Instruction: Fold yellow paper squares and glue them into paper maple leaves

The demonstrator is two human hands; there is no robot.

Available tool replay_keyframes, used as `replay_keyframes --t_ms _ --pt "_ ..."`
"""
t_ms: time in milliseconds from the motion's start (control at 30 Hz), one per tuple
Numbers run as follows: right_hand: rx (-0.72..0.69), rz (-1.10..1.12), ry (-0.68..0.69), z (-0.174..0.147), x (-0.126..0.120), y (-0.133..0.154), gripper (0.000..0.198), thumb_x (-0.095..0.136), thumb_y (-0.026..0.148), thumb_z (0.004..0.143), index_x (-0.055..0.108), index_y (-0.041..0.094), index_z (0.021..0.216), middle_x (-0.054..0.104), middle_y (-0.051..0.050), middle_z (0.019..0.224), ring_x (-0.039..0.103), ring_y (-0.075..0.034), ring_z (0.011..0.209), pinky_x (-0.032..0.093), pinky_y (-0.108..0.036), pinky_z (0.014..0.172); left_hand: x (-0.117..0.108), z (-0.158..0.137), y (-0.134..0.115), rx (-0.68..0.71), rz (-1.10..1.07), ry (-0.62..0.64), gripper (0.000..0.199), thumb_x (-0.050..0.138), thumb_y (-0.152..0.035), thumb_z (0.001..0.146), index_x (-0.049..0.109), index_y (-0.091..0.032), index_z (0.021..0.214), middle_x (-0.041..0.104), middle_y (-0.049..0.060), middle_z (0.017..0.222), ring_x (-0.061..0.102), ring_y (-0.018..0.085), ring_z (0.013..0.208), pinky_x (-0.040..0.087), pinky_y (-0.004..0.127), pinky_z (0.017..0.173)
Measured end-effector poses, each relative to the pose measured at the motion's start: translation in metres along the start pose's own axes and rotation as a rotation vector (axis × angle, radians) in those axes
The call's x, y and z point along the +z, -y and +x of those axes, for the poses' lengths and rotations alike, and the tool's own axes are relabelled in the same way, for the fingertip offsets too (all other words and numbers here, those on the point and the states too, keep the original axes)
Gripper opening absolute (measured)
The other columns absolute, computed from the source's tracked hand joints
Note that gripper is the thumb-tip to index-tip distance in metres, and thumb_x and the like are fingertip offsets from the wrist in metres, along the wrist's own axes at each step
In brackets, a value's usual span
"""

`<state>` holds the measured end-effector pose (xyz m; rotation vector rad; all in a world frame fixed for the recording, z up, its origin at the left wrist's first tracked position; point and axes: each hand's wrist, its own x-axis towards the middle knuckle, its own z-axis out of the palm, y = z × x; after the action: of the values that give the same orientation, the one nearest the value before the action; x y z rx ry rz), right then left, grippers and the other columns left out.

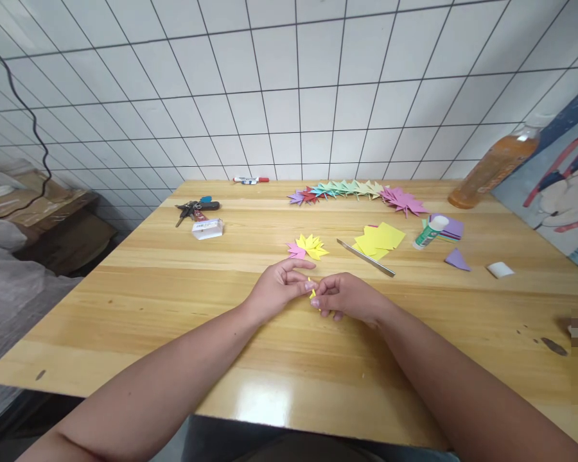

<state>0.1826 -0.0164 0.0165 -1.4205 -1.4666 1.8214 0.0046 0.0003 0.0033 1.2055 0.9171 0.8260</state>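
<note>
Between my two hands is a small folded piece of yellow paper (pixel 312 292), seen nearly edge-on. My left hand (pixel 284 285) pinches its upper end between thumb and fingers. Lower down on the same piece, my right hand (pixel 344 297) is closed with its thumb against the paper. Just beyond my fingers lies a spiky folded-paper cluster in yellow (pixel 313 246) and pink (pixel 296 251). To its right rest yellow paper squares (pixel 378 240), with a thin metal strip (pixel 366 258) beside them.
A long curved chain of folded paper (pixel 351 188) lies near the tiled wall. Keys (pixel 195 208), a small box (pixel 207 229) and a marker (pixel 250 180) are at the left and back. Rightward stand a glue stick (pixel 430 232) and a bottle (pixel 494 168), with purple paper (pixel 450 226).
</note>
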Motion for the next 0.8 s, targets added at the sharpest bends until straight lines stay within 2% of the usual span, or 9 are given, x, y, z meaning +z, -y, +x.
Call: replay_keyframes --t_ms 167,367,467,600,800 --pt "0.010 0.007 0.025 -0.0002 -0.0017 0.0003 0.028 0.074 0.038 0.061 0.059 0.017 0.070 0.058 0.002 0.064 0.056 -0.009 0.060 0.043 -0.019 0.051 -0.0009 -0.0009 -0.0004 0.008 -0.065 0.073 0.042 0.072 -0.029 0.068 0.056 -0.016 0.106 0.072 0.007 0.083 0.066 0.019 0.078 0.047 0.031 0.075" --pt "-0.010 0.013 -0.003 0.0025 -0.0005 -0.0040 0.028 0.074 0.039 0.060 0.062 0.017 0.072 0.059 0.002 0.064 0.055 -0.008 0.058 0.044 -0.019 0.054 -0.0015 -0.0008 0.0015 0.018 -0.091 0.106 0.042 0.071 -0.029 0.069 0.055 -0.017 0.106 0.072 0.006 0.085 0.065 0.017 0.077 0.047 0.031 0.076" --pt "-0.021 -0.006 -0.037 0.0041 0.0030 -0.0055 0.030 0.075 0.039 0.058 0.058 0.016 0.065 0.056 0.003 0.058 0.053 -0.008 0.056 0.043 -0.019 0.051 -0.0002 -0.0008 0.0012 0.042 -0.020 0.057 0.037 0.073 -0.029 0.067 0.058 -0.015 0.097 0.070 0.006 0.084 0.064 0.016 0.076 0.047 0.028 0.073" --pt "-0.014 -0.025 -0.061 0.0038 0.0061 -0.0042 0.029 0.076 0.037 0.056 0.057 0.017 0.064 0.056 0.003 0.057 0.052 -0.008 0.054 0.042 -0.019 0.049 0.0002 -0.0006 -0.0001 0.033 0.030 -0.046 0.032 0.075 -0.028 0.065 0.058 -0.015 0.089 0.068 0.002 0.072 0.063 0.013 0.068 0.045 0.024 0.066" --pt "-0.033 0.045 -0.048 0.0018 0.0000 -0.0030 0.029 0.073 0.043 0.061 0.061 0.017 0.070 0.058 0.002 0.062 0.054 -0.008 0.058 0.043 -0.019 0.051 -0.0027 -0.0013 -0.0030 -0.006 -0.105 -0.010 0.036 0.074 -0.027 0.067 0.054 -0.017 0.095 0.072 0.004 0.078 0.066 0.015 0.071 0.046 0.029 0.075"
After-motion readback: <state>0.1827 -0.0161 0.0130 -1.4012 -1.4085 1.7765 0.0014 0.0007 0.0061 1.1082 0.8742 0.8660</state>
